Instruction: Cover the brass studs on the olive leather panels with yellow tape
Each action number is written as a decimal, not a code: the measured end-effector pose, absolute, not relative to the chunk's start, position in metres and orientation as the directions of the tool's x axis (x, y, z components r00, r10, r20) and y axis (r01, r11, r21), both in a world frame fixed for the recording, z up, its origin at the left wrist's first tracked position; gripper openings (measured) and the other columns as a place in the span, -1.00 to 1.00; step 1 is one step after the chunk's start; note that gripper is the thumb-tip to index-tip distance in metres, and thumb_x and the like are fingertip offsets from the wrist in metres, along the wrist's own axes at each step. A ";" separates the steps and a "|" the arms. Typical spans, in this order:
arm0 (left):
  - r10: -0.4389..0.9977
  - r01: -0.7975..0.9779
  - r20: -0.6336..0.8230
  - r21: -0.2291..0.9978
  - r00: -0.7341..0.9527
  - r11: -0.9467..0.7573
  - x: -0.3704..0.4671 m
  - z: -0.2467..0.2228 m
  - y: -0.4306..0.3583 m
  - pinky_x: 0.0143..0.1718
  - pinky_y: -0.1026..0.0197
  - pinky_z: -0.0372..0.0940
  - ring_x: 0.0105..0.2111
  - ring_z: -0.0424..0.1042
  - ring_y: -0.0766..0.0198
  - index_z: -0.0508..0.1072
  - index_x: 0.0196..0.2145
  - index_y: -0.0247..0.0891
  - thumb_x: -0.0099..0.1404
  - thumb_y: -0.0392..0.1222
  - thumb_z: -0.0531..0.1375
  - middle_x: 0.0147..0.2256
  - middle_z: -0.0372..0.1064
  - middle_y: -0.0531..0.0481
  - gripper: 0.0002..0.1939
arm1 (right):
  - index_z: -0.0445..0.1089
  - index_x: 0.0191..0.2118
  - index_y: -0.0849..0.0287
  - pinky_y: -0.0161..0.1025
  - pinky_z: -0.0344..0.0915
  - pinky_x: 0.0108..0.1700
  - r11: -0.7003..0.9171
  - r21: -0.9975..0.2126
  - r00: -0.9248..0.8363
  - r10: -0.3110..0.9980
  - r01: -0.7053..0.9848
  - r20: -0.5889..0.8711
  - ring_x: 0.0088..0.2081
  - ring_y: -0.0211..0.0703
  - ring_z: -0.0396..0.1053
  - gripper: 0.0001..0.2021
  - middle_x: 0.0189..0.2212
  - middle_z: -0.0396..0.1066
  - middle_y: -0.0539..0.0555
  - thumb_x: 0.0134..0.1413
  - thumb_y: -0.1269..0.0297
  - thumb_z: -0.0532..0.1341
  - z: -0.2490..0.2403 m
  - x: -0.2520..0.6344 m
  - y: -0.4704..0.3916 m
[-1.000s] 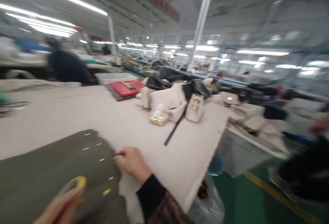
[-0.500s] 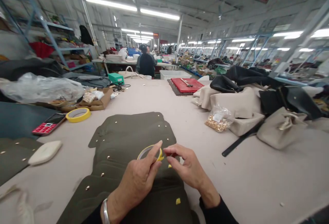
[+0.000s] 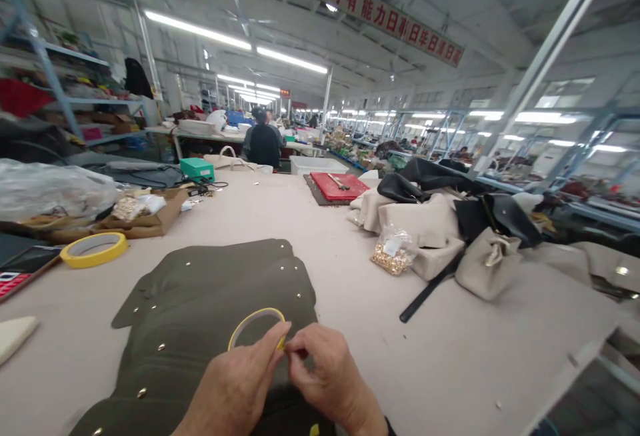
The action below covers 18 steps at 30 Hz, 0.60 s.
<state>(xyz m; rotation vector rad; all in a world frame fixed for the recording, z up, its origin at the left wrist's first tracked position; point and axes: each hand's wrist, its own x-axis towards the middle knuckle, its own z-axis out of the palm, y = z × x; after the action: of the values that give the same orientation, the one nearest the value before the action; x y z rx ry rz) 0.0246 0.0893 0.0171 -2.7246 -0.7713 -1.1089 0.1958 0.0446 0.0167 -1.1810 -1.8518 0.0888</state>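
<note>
Right hand has closed in beside my left hand, fingertips pinched at the tape my left grips

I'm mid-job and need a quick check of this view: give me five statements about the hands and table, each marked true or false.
1. The left hand holds a thin yellow roll. True.
2. The other yellow roll stands upright on its edge. False: it lies flat on the table.
3. The bag of gold-coloured pieces is right of the dark green sheet. True.
4. The handled tool lies on the green box. False: it lies on the red slab.
5. The right hand is close to the left hand's fingertips. True.
</note>
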 end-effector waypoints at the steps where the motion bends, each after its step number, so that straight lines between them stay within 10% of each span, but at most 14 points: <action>1: 0.405 0.481 0.683 0.090 0.607 -0.872 0.024 0.017 0.090 -0.49 0.36 0.34 -0.48 0.50 0.33 0.20 0.05 -0.30 0.45 -0.19 -0.14 -0.36 0.51 -0.01 -0.69 | 0.32 -0.44 0.16 -0.33 0.19 -0.40 0.539 -0.479 -0.113 0.737 0.693 0.666 -0.48 -0.25 0.30 -0.85 -0.55 0.35 0.00 -0.09 0.55 0.09 0.015 0.194 0.044; 9: 0.452 0.520 0.598 0.068 0.662 -0.852 0.026 0.030 0.081 -0.62 0.37 0.24 -0.59 0.42 0.35 0.32 -0.33 -0.17 0.39 -0.32 -0.14 -0.52 0.39 0.10 -0.73 | 0.35 -0.52 0.16 -0.35 0.16 -0.51 0.512 -0.544 0.065 0.685 0.665 0.725 -0.59 -0.28 0.29 -0.86 -0.64 0.33 -0.02 -0.16 0.51 0.10 0.012 0.188 0.040; 14: 0.361 0.501 0.645 -0.038 0.673 -0.865 0.033 0.038 0.077 -0.59 0.30 0.21 -0.59 0.35 0.32 0.33 -0.38 -0.18 0.35 -0.34 -0.11 -0.56 0.28 0.08 -0.73 | 0.38 -0.55 0.19 -0.40 0.18 -0.58 0.159 -0.937 0.309 0.916 0.310 0.258 -0.63 -0.30 0.29 -0.92 -0.68 0.36 -0.03 -0.13 0.40 0.17 0.022 0.183 0.034; 18: 0.262 0.423 0.719 -0.050 0.644 -0.905 0.037 0.038 0.080 -0.42 0.21 0.29 -0.44 0.42 0.26 0.37 -0.24 -0.12 0.35 -0.29 -0.05 -0.43 0.39 0.04 -0.78 | 0.37 -0.55 0.23 -0.36 0.27 -0.61 -0.005 -0.995 0.285 0.958 -0.103 -0.035 -0.70 -0.30 0.27 -0.90 -0.72 0.33 -0.06 -0.21 0.30 0.25 0.025 0.191 0.048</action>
<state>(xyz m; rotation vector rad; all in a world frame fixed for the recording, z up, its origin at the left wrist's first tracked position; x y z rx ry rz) 0.0366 0.0797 0.0383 -2.6499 -0.5598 -1.1083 0.1912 0.0479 0.0248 -1.2730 -0.9126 1.0540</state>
